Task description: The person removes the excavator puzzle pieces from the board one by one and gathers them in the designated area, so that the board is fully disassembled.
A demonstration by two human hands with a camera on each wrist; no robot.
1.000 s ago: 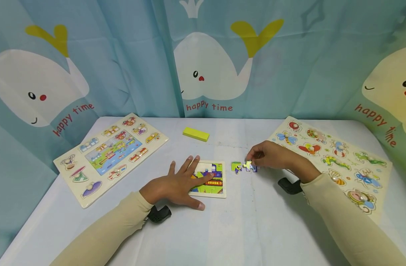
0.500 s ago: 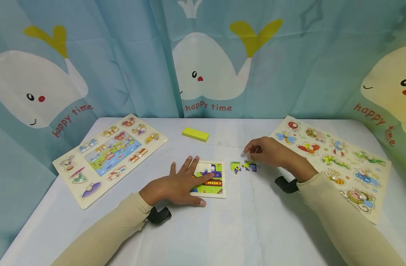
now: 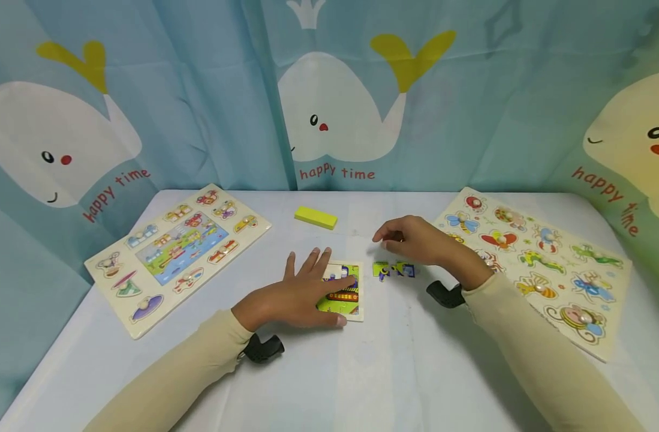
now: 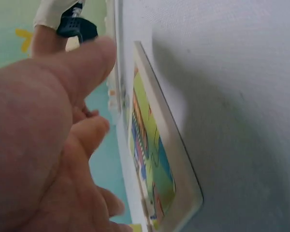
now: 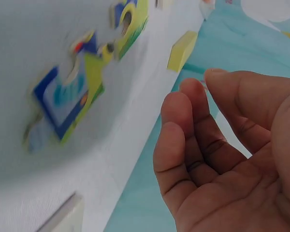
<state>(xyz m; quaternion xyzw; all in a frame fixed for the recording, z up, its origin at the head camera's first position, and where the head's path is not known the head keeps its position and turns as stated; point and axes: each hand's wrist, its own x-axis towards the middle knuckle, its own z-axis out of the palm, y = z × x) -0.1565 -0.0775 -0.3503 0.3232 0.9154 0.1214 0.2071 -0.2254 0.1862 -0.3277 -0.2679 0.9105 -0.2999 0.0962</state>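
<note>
A small wooden tray puzzle (image 3: pixel 361 303) with a picture of a vehicle lies mid-table. My left hand (image 3: pixel 297 297) is spread over its left part, fingers straight, covering much of the picture. In the left wrist view the puzzle's pale rim (image 4: pixel 170 128) shows beside the thumb. Just right of the tray lie two loose jigsaw pieces, a green one (image 3: pixel 380 269) and a purple-and-green one (image 3: pixel 403 269). Above them hovers my right hand (image 3: pixel 415 240), fingers loosely bent. The right wrist view shows nothing between its thumb and fingertips (image 5: pixel 176 108).
A yellow block (image 3: pixel 315 218) lies behind the tray puzzle. At the left is a knob puzzle board (image 3: pixel 199 294) with vehicles and toys around a harbour picture. An insect knob puzzle board (image 3: pixel 612 306) lies at the right. A whale-print curtain (image 3: pixel 216 120) stands behind the table.
My right hand has let go of the purple-and-green jigsaw piece, lifted and moved left over the pieces. The left hand has shifted slightly right on the tray puzzle.
</note>
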